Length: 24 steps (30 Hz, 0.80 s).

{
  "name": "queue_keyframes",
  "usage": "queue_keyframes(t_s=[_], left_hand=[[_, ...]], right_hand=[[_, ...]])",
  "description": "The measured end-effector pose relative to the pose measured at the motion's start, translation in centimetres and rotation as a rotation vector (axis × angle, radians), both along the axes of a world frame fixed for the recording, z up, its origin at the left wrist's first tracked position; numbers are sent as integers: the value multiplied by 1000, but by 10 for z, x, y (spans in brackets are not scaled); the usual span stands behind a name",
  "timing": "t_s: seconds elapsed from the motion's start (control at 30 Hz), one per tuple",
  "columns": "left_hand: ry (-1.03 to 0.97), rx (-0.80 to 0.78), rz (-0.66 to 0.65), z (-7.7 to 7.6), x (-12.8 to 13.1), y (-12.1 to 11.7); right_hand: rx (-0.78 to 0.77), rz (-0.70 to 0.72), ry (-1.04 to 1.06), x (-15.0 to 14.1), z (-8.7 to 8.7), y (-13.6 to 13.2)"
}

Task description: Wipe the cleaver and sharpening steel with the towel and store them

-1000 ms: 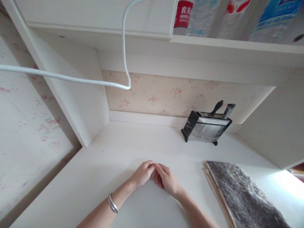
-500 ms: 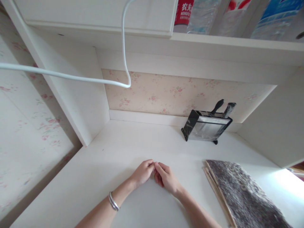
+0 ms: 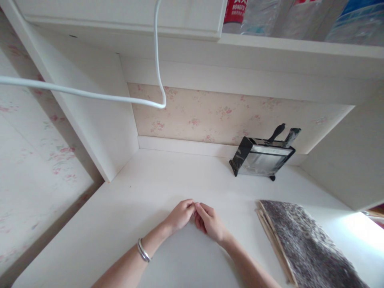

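Note:
My left hand [image 3: 180, 215] and my right hand [image 3: 209, 220] meet fingertip to fingertip low over the white tabletop [image 3: 168, 172]. Both have their fingers curled and pinched together, thumbs uppermost. Whatever lies between the fingertips, if anything, is too small or too hidden to make out. A silver bangle [image 3: 143, 251] circles my left wrist. To the right of my right hand lies a folded grey, furry mat [image 3: 303, 236] with a beige edge.
At the back right stands a knife block [image 3: 261, 158] with two dark handles. A white cable [image 3: 90, 95] hangs across the upper left. Overhead, a shelf [image 3: 285, 45] holds plastic bottles [image 3: 261, 16]. A side panel [image 3: 90, 108] rises on the left.
The view has shifted slightly, so the shelf sits a little higher in the picture. My hands keep the same pinched pose against each other.

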<state>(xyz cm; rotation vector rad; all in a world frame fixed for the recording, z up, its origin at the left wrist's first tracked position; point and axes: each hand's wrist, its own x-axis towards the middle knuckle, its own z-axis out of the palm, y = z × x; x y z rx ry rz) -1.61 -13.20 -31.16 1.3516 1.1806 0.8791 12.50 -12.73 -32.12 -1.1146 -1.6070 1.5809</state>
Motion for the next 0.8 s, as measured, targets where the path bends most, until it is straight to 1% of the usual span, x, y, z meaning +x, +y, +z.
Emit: queue_keyframes(t_s=[0.2, 0.37, 0.6, 0.8], left_hand=[[4, -14, 18, 2, 0, -1], [11, 18, 5, 3, 0, -1], [46, 4, 4, 6, 0, -2], [74, 30, 2, 4, -1, -1]], right_hand=[[0, -6, -17, 0, -2, 0], [20, 1, -24, 1, -4, 0], [15, -6, -32, 1, -4, 0], [11, -2, -27, 1, -5, 1]])
